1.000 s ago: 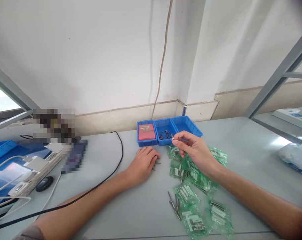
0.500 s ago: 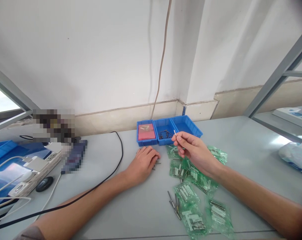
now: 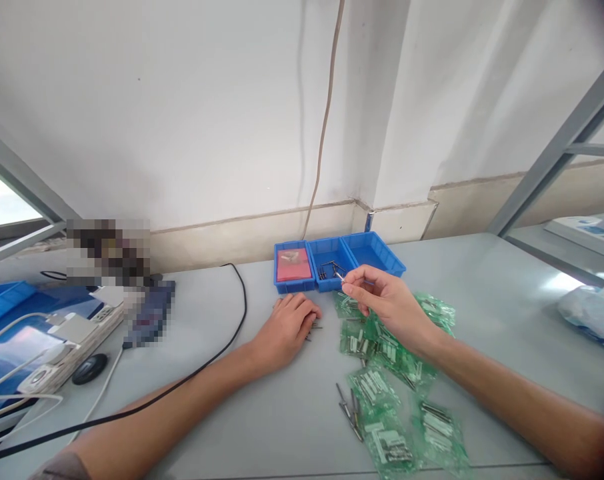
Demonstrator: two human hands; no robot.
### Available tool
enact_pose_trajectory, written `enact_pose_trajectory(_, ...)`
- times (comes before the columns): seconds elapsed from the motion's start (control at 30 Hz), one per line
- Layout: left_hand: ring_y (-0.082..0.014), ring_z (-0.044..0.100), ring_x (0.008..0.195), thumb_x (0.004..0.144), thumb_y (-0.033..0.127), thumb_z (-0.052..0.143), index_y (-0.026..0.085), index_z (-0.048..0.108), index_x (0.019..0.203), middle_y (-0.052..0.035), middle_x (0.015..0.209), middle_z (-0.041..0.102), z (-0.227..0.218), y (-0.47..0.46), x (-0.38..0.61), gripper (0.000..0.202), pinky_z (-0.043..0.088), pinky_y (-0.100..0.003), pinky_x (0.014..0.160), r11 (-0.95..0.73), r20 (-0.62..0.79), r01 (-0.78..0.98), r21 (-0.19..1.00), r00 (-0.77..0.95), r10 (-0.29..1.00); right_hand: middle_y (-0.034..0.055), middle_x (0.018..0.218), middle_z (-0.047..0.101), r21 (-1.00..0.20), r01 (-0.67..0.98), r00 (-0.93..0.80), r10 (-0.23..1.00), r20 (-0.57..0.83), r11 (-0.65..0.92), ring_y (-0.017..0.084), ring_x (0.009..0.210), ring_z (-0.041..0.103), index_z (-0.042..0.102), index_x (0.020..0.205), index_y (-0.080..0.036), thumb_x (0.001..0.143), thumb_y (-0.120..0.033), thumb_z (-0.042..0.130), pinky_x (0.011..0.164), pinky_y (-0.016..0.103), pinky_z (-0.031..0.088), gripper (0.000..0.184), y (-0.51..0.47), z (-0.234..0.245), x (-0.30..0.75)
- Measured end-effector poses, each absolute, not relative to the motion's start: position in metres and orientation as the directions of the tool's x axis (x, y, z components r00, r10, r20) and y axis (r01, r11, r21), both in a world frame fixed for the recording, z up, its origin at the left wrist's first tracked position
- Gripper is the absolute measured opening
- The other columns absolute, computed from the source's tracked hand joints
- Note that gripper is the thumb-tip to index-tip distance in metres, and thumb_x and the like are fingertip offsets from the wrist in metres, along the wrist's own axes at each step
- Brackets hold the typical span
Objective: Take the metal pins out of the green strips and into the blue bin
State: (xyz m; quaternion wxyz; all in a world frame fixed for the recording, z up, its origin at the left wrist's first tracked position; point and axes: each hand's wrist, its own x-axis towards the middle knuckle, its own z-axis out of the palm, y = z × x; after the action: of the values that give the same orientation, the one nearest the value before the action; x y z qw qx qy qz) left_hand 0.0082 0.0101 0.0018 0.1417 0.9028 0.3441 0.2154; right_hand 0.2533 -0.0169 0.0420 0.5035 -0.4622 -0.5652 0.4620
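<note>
My right hand (image 3: 385,299) pinches a small thin metal pin (image 3: 339,275) between thumb and fingertips. The pin's end sticks out to the left, above the front edge of the middle blue tray (image 3: 327,249). My left hand (image 3: 287,327) rests palm down on the table in front of the left blue tray (image 3: 295,288), its fingers loosely bent. Several thin metal pins (image 3: 316,327) poke out beside and under its thumb; the rest is hidden. Below my right hand lie several green plastic bags (image 3: 375,387) holding metal pins. More dark metal pins (image 3: 327,271) lie in the middle tray.
A red packet (image 3: 293,270) fills the left tray. The right blue tray (image 3: 372,248) adjoins the middle one. Loose metal pins (image 3: 349,413) lie beside the bags. A black cable (image 3: 202,365) crosses my left forearm. Power strips (image 3: 57,353) stand at left, a plastic-wrapped pack (image 3: 592,313) at right.
My right hand has shifted slightly left and down with the pin, which now tilts leftward instead of pointing upward. My left hand stays in place.
</note>
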Motion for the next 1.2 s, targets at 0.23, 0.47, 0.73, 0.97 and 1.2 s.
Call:
enact_pose_trajectory(0.23,-0.0233,0.056,0.101,0.113,0.018,0.041,0.021,0.062,0.110,-0.0057,0.108,0.065,-0.0003,0.0119,0.0070,0.022,0.043,-0.039,0.090,-0.727,0.298,0.556,0.404,0.671,0.679,0.0002,0.077,0.060,-0.937,0.235,-0.023,0.965,0.261,0.259,0.019,0.070,0.053,0.069,0.088,-0.024,0.090,-0.048,0.081,0.063,0.033,0.044,0.027,-0.0169,0.0381,0.2529)
enact_pose_trajectory(0.47,-0.0231,0.057,0.100,0.114,0.019,0.040,0.021,0.063,0.111,-0.0062,0.108,0.066,-0.0015,0.0117,0.0071,0.023,0.043,-0.039,0.090,-0.731,0.305,0.554,0.398,0.672,0.675,0.0021,0.084,0.064,-0.910,0.281,-0.042,0.952,0.304,0.303,0.021,0.075,0.057,0.070,0.088,-0.026,0.093,-0.044,0.078,0.067,0.035,0.046,0.021,-0.0217,0.0373,0.2507)
enact_pose_trajectory(0.73,-0.0231,0.056,0.101,0.113,0.018,0.040,0.021,0.063,0.111,-0.0055,0.108,0.065,-0.0001,0.0108,0.0079,0.023,0.043,-0.039,0.090,-0.722,0.289,0.567,0.396,0.670,0.684,-0.0025,0.074,0.056,-0.976,0.120,-0.050,0.982,0.179,0.184,0.016,0.063,0.048,0.067,0.089,-0.025,0.089,-0.050,0.082,0.055,0.029,0.039,0.029,-0.0188,0.0435,0.2518)
enact_pose_trajectory(0.97,-0.0235,0.057,0.101,0.114,0.020,0.039,0.022,0.063,0.110,-0.0063,0.108,0.066,0.0002,0.0111,0.0075,0.024,0.043,-0.040,0.090,-0.724,0.295,0.562,0.399,0.670,0.682,-0.0029,0.078,0.055,-0.989,0.038,-0.056,0.988,0.144,0.146,0.014,0.062,0.046,0.066,0.090,-0.024,0.087,-0.054,0.083,0.055,0.028,0.038,0.034,-0.0185,0.0433,0.2531)
enact_pose_trajectory(1.2,-0.0234,0.056,0.100,0.113,0.018,0.041,0.022,0.063,0.110,-0.0055,0.108,0.065,0.0010,0.0104,0.0073,0.023,0.043,-0.039,0.090,-0.724,0.293,0.561,0.401,0.671,0.681,-0.0044,0.075,0.051,-0.994,-0.004,-0.066,0.992,0.111,0.111,0.013,0.061,0.043,0.066,0.090,-0.024,0.090,-0.053,0.081,0.056,0.028,0.033,0.033,-0.0182,0.0417,0.2539)
